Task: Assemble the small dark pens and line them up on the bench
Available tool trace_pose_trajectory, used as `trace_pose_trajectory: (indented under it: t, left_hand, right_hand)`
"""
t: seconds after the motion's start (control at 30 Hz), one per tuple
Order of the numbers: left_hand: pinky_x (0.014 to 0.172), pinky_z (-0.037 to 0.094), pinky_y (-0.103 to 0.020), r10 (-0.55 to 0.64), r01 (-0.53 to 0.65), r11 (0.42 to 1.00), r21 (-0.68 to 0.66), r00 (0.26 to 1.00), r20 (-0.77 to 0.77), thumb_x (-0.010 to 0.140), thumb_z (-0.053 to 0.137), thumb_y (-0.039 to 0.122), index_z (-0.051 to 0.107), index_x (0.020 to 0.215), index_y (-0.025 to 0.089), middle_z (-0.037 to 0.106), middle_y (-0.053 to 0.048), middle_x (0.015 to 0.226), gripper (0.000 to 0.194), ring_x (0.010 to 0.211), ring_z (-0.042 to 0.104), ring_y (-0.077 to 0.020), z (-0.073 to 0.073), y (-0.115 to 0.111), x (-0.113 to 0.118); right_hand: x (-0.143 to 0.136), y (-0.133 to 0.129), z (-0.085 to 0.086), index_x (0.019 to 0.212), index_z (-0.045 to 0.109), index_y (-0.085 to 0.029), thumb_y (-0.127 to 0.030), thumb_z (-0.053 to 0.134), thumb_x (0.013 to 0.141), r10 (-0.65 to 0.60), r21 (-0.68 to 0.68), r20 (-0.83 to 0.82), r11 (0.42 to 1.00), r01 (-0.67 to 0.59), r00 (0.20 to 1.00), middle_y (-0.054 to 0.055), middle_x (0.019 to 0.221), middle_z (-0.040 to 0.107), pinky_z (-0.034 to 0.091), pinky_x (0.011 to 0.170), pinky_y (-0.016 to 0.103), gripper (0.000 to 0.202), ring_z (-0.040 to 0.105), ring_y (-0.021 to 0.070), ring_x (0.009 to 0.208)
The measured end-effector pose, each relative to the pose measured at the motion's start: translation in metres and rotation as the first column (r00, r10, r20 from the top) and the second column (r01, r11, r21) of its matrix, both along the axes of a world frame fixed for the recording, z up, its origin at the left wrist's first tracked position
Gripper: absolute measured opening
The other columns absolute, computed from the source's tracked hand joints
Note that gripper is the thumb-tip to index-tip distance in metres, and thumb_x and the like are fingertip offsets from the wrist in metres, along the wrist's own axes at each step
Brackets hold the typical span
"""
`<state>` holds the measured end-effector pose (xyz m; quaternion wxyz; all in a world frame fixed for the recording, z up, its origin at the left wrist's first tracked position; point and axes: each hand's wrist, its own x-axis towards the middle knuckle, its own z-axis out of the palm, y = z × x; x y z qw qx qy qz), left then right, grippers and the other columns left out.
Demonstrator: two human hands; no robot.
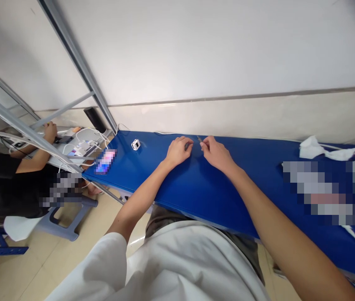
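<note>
Over the blue tabletop [152, 167], my two hands are close together with a small gap between them. My left hand [178, 151] is closed, pinching a small dark grey piece [186, 146] between thumb and fingers. My right hand [216, 154] is also closed, on a slim dark pen-like thing [199, 139] whose tip points up and away from me. The two dark things are apart. Fingers hide most of both, so their exact kind does not show.
A small white cube-like device [135, 145] and a blurred phone [106, 161] lie to the left. Crumpled white tissue [312, 148] and a pixelated item [318, 192] lie right. A grey metal frame [80, 67] rises at left, where another person's hand [50, 131] is at a cluttered desk.
</note>
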<state>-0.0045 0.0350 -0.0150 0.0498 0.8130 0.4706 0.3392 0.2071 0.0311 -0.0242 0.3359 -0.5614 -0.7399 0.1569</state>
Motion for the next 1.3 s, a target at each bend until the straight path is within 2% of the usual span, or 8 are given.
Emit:
trace_pose_trajectory:
  t: [0.07,0.13,0.2,0.57,0.7,0.87,1.13,1.3]
  left_hand:
    - [0.109,0.054,-0.041,0.018,-0.018,1.0,-0.015,1.0,0.004,0.109,0.061,0.022,0.078,0.12,0.022,0.08,-0.009,0.124,0.021,0.12,0.071,-0.027,0.002,-0.001,0.001]
    - [0.109,0.055,-0.041,0.027,-0.027,0.999,-0.037,1.0,-0.007,0.109,0.06,0.021,0.079,0.12,0.023,0.079,-0.009,0.124,0.022,0.119,0.071,-0.0273,0.004,-0.003,0.002]
    - [0.108,0.055,-0.041,0.024,-0.025,0.998,-0.052,1.0,-0.016,0.108,0.06,0.021,0.079,0.119,0.023,0.079,-0.009,0.123,0.022,0.119,0.071,-0.0273,0.005,-0.004,0.002]
    - [0.107,0.054,-0.042,-0.02,0.023,0.999,-0.044,0.997,0.068,0.106,0.063,0.019,0.08,0.115,0.023,0.08,-0.01,0.118,0.02,0.117,0.072,-0.028,0.001,-0.003,0.004]
    - [0.1,0.056,-0.04,-0.103,0.153,0.982,-0.115,0.93,0.352,0.105,0.065,0.025,0.081,0.111,0.023,0.082,-0.01,0.116,0.017,0.107,0.074,-0.026,-0.002,0.003,0.007]
    - [0.099,0.056,-0.037,-0.12,0.352,0.919,-0.175,0.674,0.729,0.101,0.075,0.04,0.081,0.106,0.021,0.083,-0.009,0.108,0.02,0.1,0.076,-0.0225,0.002,0.004,0.012]
    - [0.097,0.056,-0.036,0.064,0.445,0.859,-0.253,0.397,0.915,0.089,0.09,0.039,0.079,0.104,0.021,0.08,-0.007,0.103,0.026,0.098,0.074,-0.0204,0.003,0.004,0.011]
    - [0.096,0.056,-0.034,0.155,0.563,0.776,-0.284,0.267,0.951,0.086,0.094,0.037,0.077,0.098,0.018,0.081,-0.01,0.107,0.027,0.098,0.076,-0.0197,0.003,0.006,0.01]
  right_hand:
    - [-0.005,-0.001,0.004,0.116,0.059,-0.026,-0.056,0.052,0.111,0.067,-0.057,-0.311,0.994,-0.089,0.948,0.013,0.102,0.079,0.059,0.088,0.047,0.031,0.075,0.0316,0.095]
    - [-0.009,-0.002,0.008,0.113,0.059,-0.027,-0.062,0.058,0.108,0.11,-0.108,-0.569,0.972,-0.207,0.815,0.01,0.103,0.078,0.06,0.085,0.042,0.035,0.076,0.0284,0.095]
    - [-0.011,-0.004,0.011,0.11,0.059,-0.028,-0.066,0.065,0.104,0.107,-0.143,-0.711,0.946,-0.292,0.695,0.009,0.106,0.077,0.061,0.085,0.04,0.039,0.076,0.027,0.098]
    - [-0.015,-0.01,0.017,0.107,0.072,-0.024,-0.046,0.079,0.1,-0.053,-0.219,-0.925,0.884,-0.412,0.377,0.004,0.093,0.067,0.052,0.062,0.028,0.024,0.061,0.0164,0.074]
    - [-0.018,-0.012,0.016,0.103,0.075,-0.023,-0.047,0.087,0.094,-0.04,-0.218,-0.927,0.868,-0.447,0.374,0.003,0.088,0.064,0.043,0.052,0.024,0.028,0.052,0.0137,0.067]
    - [-0.021,-0.013,0.013,0.094,0.071,-0.021,-0.05,0.092,0.09,-0.052,-0.245,-0.914,0.86,-0.448,0.401,0.004,0.088,0.064,0.042,0.051,0.024,0.036,0.051,0.0129,0.066]
    - [-0.023,-0.015,0.014,0.094,0.071,-0.019,-0.054,0.092,0.092,-0.04,-0.269,-0.9,0.834,-0.482,0.433,0.004,0.089,0.063,0.04,0.05,0.023,0.04,0.05,0.0119,0.066]
    - [-0.025,-0.018,0.013,0.093,0.069,-0.02,-0.054,0.09,0.094,-0.035,-0.277,-0.895,0.825,-0.493,0.444,0.004,0.088,0.063,0.039,0.049,0.024,0.041,0.05,0.0124,0.066]
